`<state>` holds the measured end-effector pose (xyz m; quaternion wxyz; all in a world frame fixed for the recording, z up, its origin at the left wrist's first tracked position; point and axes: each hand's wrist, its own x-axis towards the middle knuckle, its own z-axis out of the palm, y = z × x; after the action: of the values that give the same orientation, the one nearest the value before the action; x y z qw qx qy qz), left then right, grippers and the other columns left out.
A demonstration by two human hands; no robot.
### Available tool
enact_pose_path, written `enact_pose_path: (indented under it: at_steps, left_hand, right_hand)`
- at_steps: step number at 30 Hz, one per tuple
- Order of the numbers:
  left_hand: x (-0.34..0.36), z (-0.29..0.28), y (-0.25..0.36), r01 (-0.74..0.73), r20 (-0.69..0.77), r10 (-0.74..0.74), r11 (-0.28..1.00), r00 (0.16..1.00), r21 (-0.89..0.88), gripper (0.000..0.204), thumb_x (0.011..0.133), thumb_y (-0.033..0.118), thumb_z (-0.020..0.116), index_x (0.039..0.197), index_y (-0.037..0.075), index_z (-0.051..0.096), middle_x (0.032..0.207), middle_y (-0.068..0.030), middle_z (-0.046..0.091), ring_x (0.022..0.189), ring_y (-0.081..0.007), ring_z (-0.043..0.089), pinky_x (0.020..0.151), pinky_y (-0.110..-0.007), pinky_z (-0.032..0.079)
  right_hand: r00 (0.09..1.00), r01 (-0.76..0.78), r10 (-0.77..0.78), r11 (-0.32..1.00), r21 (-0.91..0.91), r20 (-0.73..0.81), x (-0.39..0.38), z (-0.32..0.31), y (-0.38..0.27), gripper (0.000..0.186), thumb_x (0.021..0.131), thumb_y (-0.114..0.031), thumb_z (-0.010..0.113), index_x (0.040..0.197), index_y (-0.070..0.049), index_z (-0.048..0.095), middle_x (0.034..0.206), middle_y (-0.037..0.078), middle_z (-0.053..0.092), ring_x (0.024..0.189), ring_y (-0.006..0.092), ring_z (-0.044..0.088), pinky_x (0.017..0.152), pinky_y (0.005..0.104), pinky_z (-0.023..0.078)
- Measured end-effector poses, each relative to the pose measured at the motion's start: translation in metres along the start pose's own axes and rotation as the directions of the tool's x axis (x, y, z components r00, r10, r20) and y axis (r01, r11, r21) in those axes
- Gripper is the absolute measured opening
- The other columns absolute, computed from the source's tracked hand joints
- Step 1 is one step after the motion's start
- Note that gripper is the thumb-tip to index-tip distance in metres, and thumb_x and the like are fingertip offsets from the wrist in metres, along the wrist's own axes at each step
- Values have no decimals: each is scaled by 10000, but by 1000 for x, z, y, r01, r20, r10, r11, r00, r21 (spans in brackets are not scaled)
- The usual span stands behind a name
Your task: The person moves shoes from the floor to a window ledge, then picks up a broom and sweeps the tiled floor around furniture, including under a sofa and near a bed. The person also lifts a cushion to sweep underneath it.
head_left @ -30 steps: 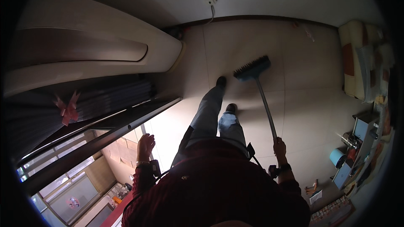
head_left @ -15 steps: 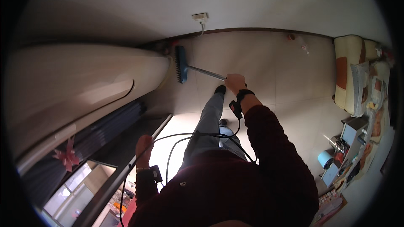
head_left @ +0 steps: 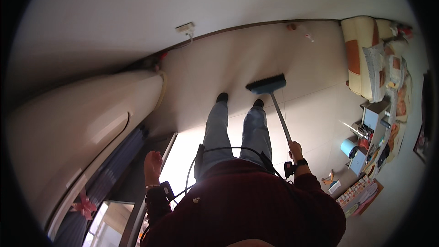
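My right hand (head_left: 295,150) is closed around the grey handle (head_left: 281,119) of a broom, low on my right side. The broom's teal head (head_left: 270,86) with dark bristles rests on the pale tiled floor, just beyond my right foot and a little to its right. My left hand (head_left: 152,160) hangs on the other side with curled fingers, nothing visible in it, beside a bright doorway. Wrist devices and black cables run from both arms across my body.
A tall glossy white appliance (head_left: 87,114) and dark curtain (head_left: 112,160) line the left. Ahead are the wall socket (head_left: 185,28) and small objects (head_left: 291,27) by the skirting. A cream-and-tan sofa (head_left: 354,59), shelving (head_left: 375,116) and light-blue bin (head_left: 348,147) fill the right.
The broom head swung left beside the appliance half a second ago and has since moved back right. My right arm reached forward and is now drawn back; my view has shifted.
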<state>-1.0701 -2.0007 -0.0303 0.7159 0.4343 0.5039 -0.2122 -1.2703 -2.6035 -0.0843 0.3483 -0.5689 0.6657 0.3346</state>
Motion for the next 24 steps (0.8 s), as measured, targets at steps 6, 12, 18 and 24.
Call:
enact_pose_path:
  at_steps: [6,12,18,24]
  left_hand:
    - [-1,29,-11,5,74,-6,1000,997,21,144,889,234,517,887,116,599,846,-50,647,752,-156,595,657,-292,466]
    - [-36,64,-29,-82,25,81,995,996,58,168,886,263,518,903,116,597,853,-53,647,745,-170,594,652,-302,464]
    - [-97,131,-57,-91,-40,99,982,994,168,181,884,272,518,868,119,614,838,-50,656,728,-160,606,643,-311,479]
    - [-99,250,-103,-76,37,68,955,997,287,162,878,259,527,859,120,607,844,-50,651,751,-155,600,643,-304,478]
  right_hand:
    - [988,140,-128,979,150,-89,-4,-19,16,370,864,-384,473,975,-54,598,515,44,492,373,127,460,322,281,358]
    - [885,433,-454,884,-177,-106,122,-51,-133,453,862,-375,345,805,2,591,692,180,614,613,332,607,614,430,486]
    - [901,434,-424,885,-169,95,228,-144,-145,451,850,-371,352,724,-1,578,633,142,605,554,270,597,540,401,470]
    - [859,479,-486,654,-585,159,208,-160,125,166,837,-82,472,996,-69,515,785,148,591,718,293,622,556,408,513]
